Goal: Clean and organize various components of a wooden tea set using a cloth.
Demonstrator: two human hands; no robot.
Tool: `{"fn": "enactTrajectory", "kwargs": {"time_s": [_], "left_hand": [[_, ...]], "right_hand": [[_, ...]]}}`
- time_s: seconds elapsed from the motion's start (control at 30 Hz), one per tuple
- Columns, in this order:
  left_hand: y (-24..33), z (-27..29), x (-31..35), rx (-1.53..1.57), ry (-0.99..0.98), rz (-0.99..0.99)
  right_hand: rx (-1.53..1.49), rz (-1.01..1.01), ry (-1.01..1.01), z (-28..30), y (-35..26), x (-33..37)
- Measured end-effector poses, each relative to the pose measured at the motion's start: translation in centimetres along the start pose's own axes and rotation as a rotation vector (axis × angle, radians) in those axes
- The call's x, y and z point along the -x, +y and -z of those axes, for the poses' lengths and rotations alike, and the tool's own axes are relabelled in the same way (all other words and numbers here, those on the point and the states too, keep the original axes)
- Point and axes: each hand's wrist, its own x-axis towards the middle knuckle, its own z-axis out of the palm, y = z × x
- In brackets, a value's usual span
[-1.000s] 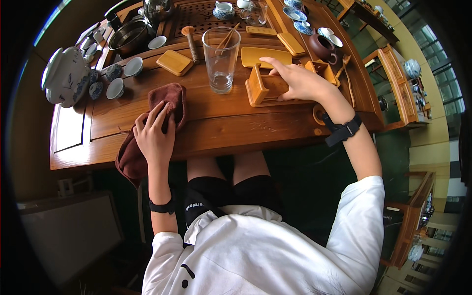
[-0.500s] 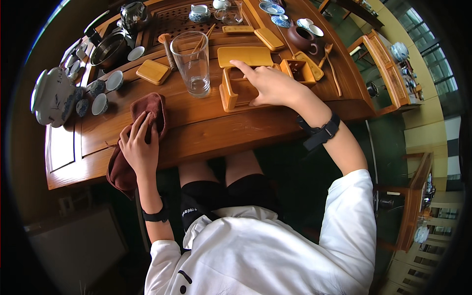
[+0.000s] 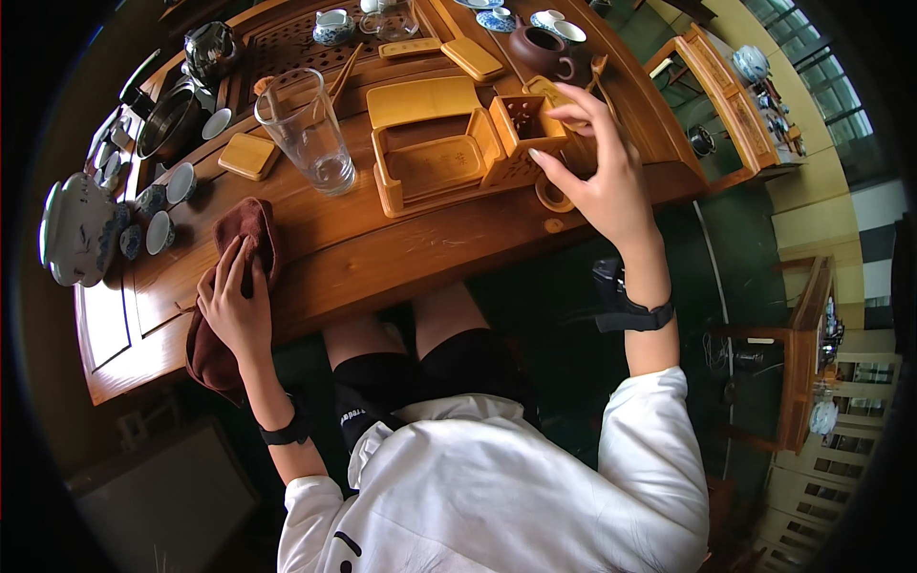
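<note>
My left hand (image 3: 232, 296) lies on a folded brown cloth (image 3: 253, 218) at the table's front edge, fingers stretched out and slightly apart. My right hand (image 3: 607, 177) is open beside the square bamboo box (image 3: 527, 129). Its thumb tip is close to the box's lower right edge and its fingertips are over the right rim; I cannot tell whether they touch it. Left of this box, and against it, is a low bamboo tray (image 3: 435, 167) with raised sides. A bamboo panel (image 3: 420, 98) lies behind the tray. A wooden ring (image 3: 554, 194) lies just below the box, partly behind my hand.
A tall glass (image 3: 310, 134) stands left of the tray. Near it lie a bamboo block (image 3: 248, 156) and tongs (image 3: 346, 72). White cups (image 3: 181, 181), a blue-and-white pot (image 3: 81, 229) and a metal basin (image 3: 172, 124) are at left. A brown clay teapot (image 3: 540, 53) stands back right.
My right hand has moved from above the tray to the right side of the box, uncovering the tray. My left hand stays on the cloth. The whole view has shifted slightly.
</note>
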Motion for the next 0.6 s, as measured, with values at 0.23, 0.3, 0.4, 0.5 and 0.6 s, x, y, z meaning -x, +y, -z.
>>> {"fn": "enactTrajectory", "kwargs": {"time_s": [0.23, 0.3, 0.4, 0.5, 0.6], "left_hand": [[0.0, -0.2, 0.0, 0.006, -0.003, -0.008], [0.1, -0.1, -0.1, 0.002, -0.002, -0.006], [0.1, -0.2, 0.0, 0.000, -0.005, 0.002], [0.1, -0.3, 0.0, 0.005, -0.009, 0.011], [0.4, -0.1, 0.0, 0.010, 0.005, 0.007]], "right_hand": [[-0.086, -0.322, -0.126, -1.6, 5.3, 7.3], [-0.131, -0.320, -0.096, -2.5, 6.1, 7.9], [-0.128, -0.310, -0.043, -3.2, 6.8, 8.1], [-0.171, -0.289, 0.002, -3.1, 6.7, 7.9], [-0.167, -0.283, 0.105, -3.2, 7.0, 7.8]]}}
